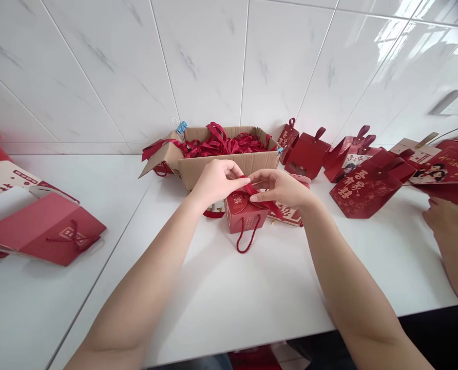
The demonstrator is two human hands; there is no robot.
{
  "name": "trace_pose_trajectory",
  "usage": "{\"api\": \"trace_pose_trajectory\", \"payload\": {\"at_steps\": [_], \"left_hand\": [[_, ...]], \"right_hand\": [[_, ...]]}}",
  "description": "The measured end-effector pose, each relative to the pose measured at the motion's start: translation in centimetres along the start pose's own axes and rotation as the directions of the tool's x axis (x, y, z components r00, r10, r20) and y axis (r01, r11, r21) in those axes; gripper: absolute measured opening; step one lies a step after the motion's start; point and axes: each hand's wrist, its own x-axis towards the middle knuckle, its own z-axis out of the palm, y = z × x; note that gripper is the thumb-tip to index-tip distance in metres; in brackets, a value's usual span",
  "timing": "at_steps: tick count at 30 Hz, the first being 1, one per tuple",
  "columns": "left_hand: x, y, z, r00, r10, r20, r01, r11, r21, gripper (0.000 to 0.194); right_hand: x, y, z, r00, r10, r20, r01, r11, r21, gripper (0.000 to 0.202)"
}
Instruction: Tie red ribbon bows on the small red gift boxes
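A small red gift box (241, 222) with a twisted red cord handle stands on the white table in front of me. Across its top runs a red ribbon (274, 207). Over the box's left top edge, my left hand (220, 180) pinches the ribbon between thumb and fingers. From the other side, my right hand (279, 188) has its thumb and curled fingers closed on the ribbon too. Both hands partly cover the top, so the exact fold of the ribbon is hidden. Partly behind my right hand lies another red and white box (288, 214).
Behind my hands a cardboard box (192, 172) holds heaped red ribbons (229, 144); a blue binder clip (182, 127) sits on its corner. Several red gift boxes (362, 182) stand to the right, near another person's hand (450, 213). An unfolded red bag (55, 228) lies left.
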Motion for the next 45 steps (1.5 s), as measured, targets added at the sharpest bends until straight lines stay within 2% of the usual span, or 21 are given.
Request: {"api": "trace_pose_trajectory", "payload": {"at_steps": [4, 9, 14, 17, 20, 23, 25, 27, 33, 36, 41, 45], "left_hand": [[-0.1, 0.2, 0.1, 0.999, 0.043, -0.007, -0.043, 0.999, -0.028, 0.021], [-0.1, 0.0, 0.2, 0.997, 0.072, -0.019, -0.073, 0.996, -0.041, 0.014], [0.0, 0.0, 0.5, 0.989, 0.117, -0.092, -0.119, 0.993, -0.016, 0.018], [0.1, 0.0, 0.4, 0.987, 0.127, -0.098, -0.130, 0.991, -0.021, 0.019], [0.1, -0.3, -0.4, 0.993, 0.107, -0.049, -0.107, 0.994, -0.012, 0.025], [0.0, -0.6, -1.4, 0.996, -0.023, 0.085, 0.013, 0.994, 0.108, 0.034], [-0.1, -0.8, -1.7, 0.972, -0.146, 0.183, 0.103, 0.968, 0.229, 0.032], [0.0, -0.8, -1.5, 0.950, -0.204, 0.235, 0.126, 0.942, 0.310, 0.025], [0.3, -1.0, -0.5, 0.964, -0.129, 0.234, 0.024, 0.914, 0.405, 0.014], [0.4, -1.1, -0.6, 0.965, -0.096, 0.243, -0.008, 0.919, 0.395, 0.011], [0.5, -1.3, -0.8, 0.979, -0.041, 0.198, -0.031, 0.936, 0.351, 0.012], [0.7, -2.0, -0.9, 0.975, -0.036, 0.221, -0.034, 0.952, 0.304, 0.013]], "right_hand": [[-0.8, -1.0, -0.3, 0.999, 0.041, -0.009, -0.042, 0.990, -0.137, 0.045], [-0.4, -1.1, 0.5, 0.996, 0.017, -0.091, -0.026, 0.995, -0.099, 0.040], [0.6, 0.2, 0.8, 0.998, 0.001, -0.056, -0.004, 0.999, -0.052, 0.033], [0.8, 0.8, 0.9, 0.997, -0.006, -0.072, 0.003, 0.999, -0.036, 0.032], [0.9, 0.9, 1.1, 0.993, 0.013, -0.117, -0.015, 1.000, -0.012, 0.033], [1.0, 0.9, 1.3, 0.992, 0.021, -0.124, -0.017, 0.999, 0.039, 0.033], [1.0, 0.9, 1.3, 0.992, 0.022, -0.122, -0.012, 0.997, 0.078, 0.031], [0.9, 0.9, 1.4, 0.993, 0.025, -0.115, -0.013, 0.994, 0.106, 0.031], [0.8, 0.4, 1.4, 0.997, 0.040, -0.061, -0.036, 0.997, 0.067, 0.034], [0.8, 0.1, 1.3, 0.995, 0.078, -0.063, -0.077, 0.997, 0.019, 0.036], [0.7, 0.0, 1.0, 0.990, 0.128, -0.055, -0.128, 0.992, 0.010, 0.036], [0.6, -0.3, 1.0, 0.986, 0.158, -0.042, -0.157, 0.987, 0.024, 0.035]]}}
